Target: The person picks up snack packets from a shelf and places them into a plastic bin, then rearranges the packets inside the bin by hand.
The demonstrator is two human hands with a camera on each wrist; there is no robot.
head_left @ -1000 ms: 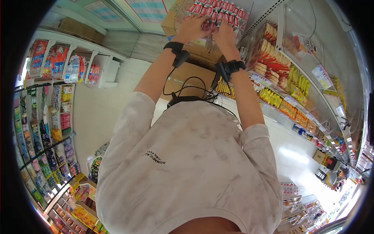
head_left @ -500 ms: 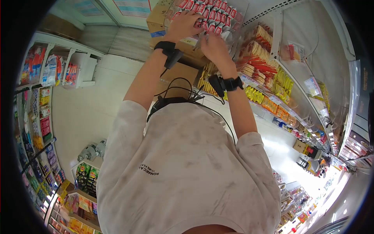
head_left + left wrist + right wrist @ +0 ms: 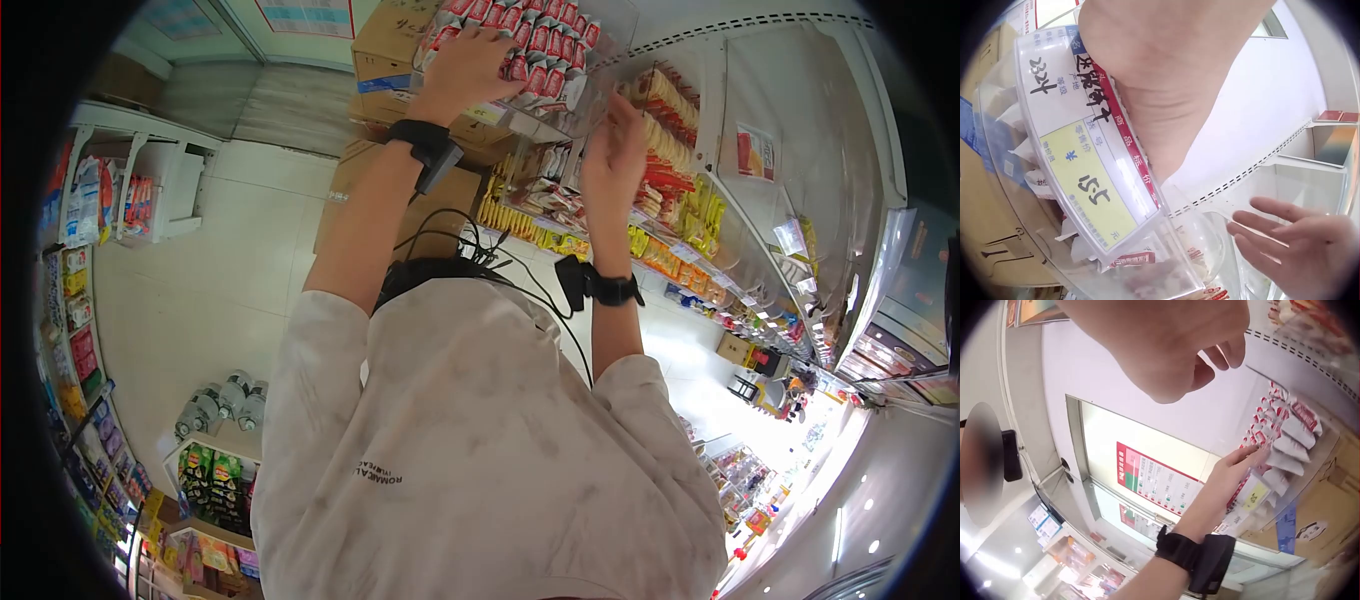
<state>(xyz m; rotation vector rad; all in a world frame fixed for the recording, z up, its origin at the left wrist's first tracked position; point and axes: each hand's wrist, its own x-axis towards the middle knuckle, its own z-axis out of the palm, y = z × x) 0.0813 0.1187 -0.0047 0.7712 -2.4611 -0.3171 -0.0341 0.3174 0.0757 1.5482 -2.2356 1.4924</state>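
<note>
Small red-and-white wrapped snack packets [image 3: 547, 78] stand in rows in a clear plastic bin [image 3: 540, 126] at the top of the head view. My left hand [image 3: 468, 75] lies over the near-left packets, its fingers touching their tops. Its wrist crosses the bin's front, beside a handwritten price tag [image 3: 1094, 144]. To the right of the bin, my right hand [image 3: 614, 150] is raised with nothing in it. The left wrist view shows that right hand [image 3: 1294, 240] with loosely extended fingers, apart from the bin.
Cardboard boxes [image 3: 385, 48] stand beside and below the bin. On the right, a long shelf holds round crackers [image 3: 665, 140] and yellow packets [image 3: 707, 222] behind clear fronts. Black cables [image 3: 480, 240] hang at my waist. Large bottles [image 3: 225, 400] stand on the floor at left.
My right hand has left the packets and moved right, away from the bin. My left hand stays over the packets. The head view has shifted, showing more of the right side.
</note>
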